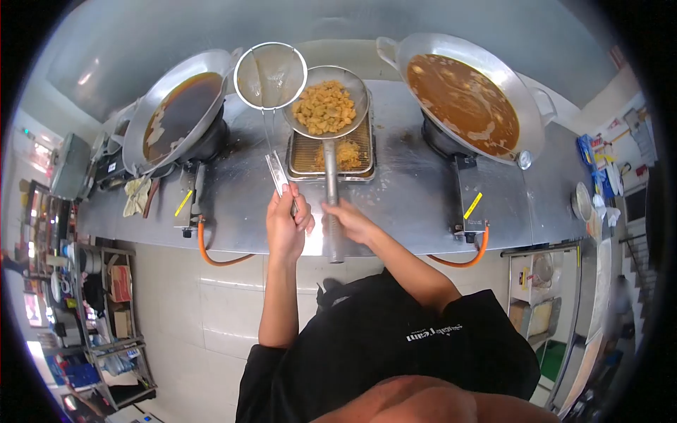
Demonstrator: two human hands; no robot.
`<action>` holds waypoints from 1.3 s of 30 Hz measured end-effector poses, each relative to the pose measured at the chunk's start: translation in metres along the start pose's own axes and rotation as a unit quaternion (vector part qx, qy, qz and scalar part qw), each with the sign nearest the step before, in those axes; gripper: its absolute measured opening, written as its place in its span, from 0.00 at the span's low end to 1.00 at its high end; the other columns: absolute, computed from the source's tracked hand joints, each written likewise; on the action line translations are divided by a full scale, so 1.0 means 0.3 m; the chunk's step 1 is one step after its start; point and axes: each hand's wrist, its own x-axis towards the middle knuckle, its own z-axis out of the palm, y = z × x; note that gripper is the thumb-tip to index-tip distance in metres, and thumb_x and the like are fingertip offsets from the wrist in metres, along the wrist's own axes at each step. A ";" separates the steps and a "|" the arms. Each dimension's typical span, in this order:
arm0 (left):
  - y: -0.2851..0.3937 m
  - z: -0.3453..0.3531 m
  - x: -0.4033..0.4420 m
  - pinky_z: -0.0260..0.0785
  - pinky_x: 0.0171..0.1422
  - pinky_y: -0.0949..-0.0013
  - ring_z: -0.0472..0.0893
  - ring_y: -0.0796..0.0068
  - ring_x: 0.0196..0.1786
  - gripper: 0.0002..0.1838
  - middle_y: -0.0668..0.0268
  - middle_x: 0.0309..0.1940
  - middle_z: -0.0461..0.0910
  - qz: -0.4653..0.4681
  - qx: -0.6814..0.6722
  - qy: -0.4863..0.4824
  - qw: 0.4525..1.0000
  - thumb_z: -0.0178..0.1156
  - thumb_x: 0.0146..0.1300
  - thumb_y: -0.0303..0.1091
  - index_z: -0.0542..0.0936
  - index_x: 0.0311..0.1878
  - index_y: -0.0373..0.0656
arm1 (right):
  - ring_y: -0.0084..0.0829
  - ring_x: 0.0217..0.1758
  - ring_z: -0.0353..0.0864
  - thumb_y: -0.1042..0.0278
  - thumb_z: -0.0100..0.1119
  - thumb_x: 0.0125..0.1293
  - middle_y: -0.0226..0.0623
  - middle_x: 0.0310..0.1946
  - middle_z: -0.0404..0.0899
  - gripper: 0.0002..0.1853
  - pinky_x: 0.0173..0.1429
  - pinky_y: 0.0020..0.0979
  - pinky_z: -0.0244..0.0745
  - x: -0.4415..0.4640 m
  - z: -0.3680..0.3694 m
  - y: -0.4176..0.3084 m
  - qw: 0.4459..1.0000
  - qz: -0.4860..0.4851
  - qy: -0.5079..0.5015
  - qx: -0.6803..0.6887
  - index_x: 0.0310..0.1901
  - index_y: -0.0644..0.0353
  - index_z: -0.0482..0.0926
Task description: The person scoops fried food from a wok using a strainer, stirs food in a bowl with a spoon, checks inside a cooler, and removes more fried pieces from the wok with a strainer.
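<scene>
My left hand (287, 215) is closed around the handle of a round fine-mesh skimmer (276, 169), whose mesh end is raised between the left wok and the middle. Beside it, my right hand (352, 221) grips the long metal handle of a strainer ladle (331, 176), its fingers partly hidden by that handle. In the ladle's bowl lies a heap of golden-brown fried pieces (324, 108). The bowl is over a rectangular wire rack tray (300, 155), on which paler fried crumbs (348, 156) show.
A wok of dark oil (180, 113) stands on a burner at left. At right another wok holds brown, bubbling oil (465, 106), with a round dial thermometer (523, 160) at its rim. Orange hoses (206, 247) hang at the steel counter's front edge. A cloth (137, 195) lies at left.
</scene>
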 end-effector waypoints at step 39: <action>-0.779 -0.061 -0.127 0.61 0.33 0.77 0.67 0.84 0.27 0.06 0.73 0.23 0.71 -0.177 0.379 -0.236 0.877 0.57 0.62 0.32 0.76 0.40 0.41 | 0.36 0.27 0.80 0.71 0.57 0.53 0.41 0.24 0.80 0.08 0.31 0.36 0.74 -0.732 -0.918 -1.260 0.469 0.097 0.331 -0.813 0.35 0.62 0.80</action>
